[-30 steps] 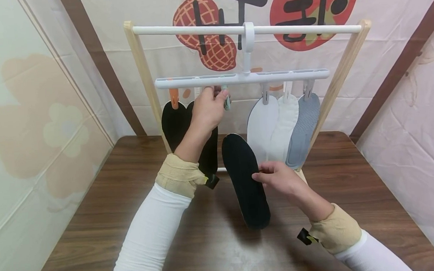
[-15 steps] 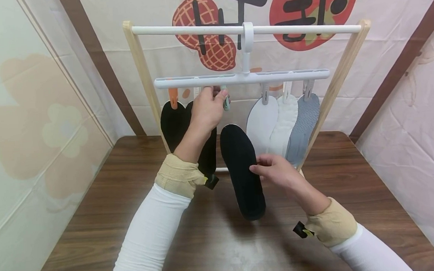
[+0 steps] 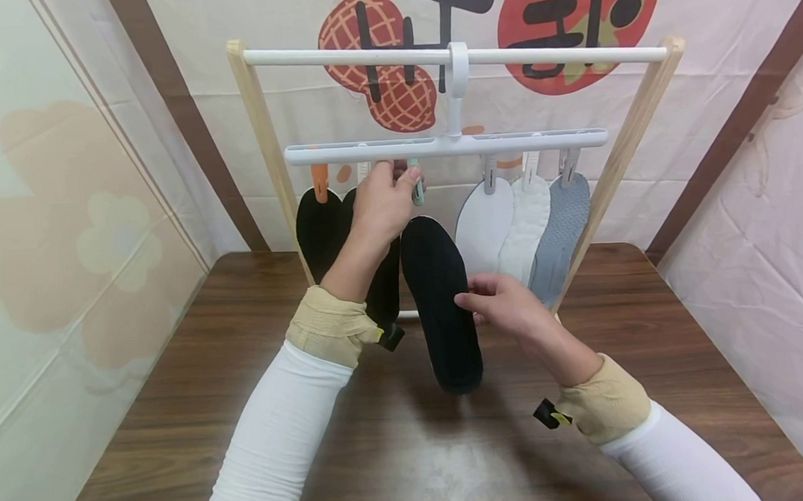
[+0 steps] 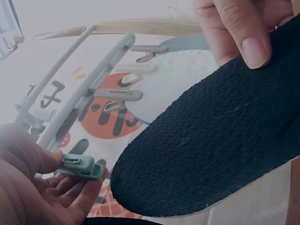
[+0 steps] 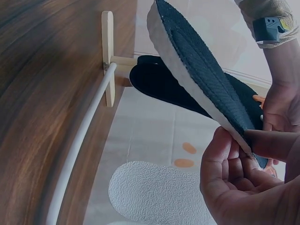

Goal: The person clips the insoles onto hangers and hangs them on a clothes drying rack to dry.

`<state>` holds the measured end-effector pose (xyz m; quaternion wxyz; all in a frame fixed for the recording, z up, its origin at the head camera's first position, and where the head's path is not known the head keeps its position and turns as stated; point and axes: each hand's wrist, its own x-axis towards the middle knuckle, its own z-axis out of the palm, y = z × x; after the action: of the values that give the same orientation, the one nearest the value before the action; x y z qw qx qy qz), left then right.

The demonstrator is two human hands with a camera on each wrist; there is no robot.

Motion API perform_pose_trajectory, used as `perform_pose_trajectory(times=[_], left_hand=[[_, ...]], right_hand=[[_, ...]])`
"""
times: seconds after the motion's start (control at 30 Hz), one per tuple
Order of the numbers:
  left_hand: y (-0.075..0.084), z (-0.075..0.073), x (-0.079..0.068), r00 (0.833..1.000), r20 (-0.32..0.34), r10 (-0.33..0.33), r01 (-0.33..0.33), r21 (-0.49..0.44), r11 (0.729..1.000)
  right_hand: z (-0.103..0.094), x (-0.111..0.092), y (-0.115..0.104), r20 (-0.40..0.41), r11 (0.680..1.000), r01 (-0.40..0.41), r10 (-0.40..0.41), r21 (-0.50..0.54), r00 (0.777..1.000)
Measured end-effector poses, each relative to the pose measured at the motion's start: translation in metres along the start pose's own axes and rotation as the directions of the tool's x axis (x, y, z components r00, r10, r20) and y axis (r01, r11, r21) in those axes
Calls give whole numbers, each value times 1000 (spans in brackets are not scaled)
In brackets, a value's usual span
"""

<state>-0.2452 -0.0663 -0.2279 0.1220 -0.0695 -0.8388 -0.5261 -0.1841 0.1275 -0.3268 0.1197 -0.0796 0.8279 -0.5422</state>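
Note:
My left hand (image 3: pixel 384 205) pinches a mint-green clothespin (image 4: pixel 78 165) between thumb and fingers, just under the white hanger bar (image 3: pixel 370 151). In the left wrist view the clip's tip stands close to the rounded end of a black insole (image 3: pixel 439 301). My right hand (image 3: pixel 505 303) holds that insole by its right edge, thumb in front and fingers behind. The right wrist view shows its pale underside edge. The insole hangs nearly upright, its top a little below the clip. Two other black insoles (image 3: pixel 316 228) hang at the left, partly behind my left forearm.
At the right hang a white insole (image 3: pixel 484 224), a textured white one (image 3: pixel 523 226) and a grey one (image 3: pixel 563 225), each from a clip. A rack with wooden side posts (image 3: pixel 645 120) carries the hanger on its white top rod (image 3: pixel 339 57). Below lies a brown wooden table (image 3: pixel 199 394).
My right hand has lifted the black insole up and slightly left, bringing its top nearer the green clothespin. The left hand stays at the clip.

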Motion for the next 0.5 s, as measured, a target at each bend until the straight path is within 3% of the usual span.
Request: perform_pose_trajectory(times=[0.5], left_hand=[[0,-2,0,1000,6,14,-14,1,1000]], right_hand=[[-1,3,-7,13,999,-3,3,34,1000]])
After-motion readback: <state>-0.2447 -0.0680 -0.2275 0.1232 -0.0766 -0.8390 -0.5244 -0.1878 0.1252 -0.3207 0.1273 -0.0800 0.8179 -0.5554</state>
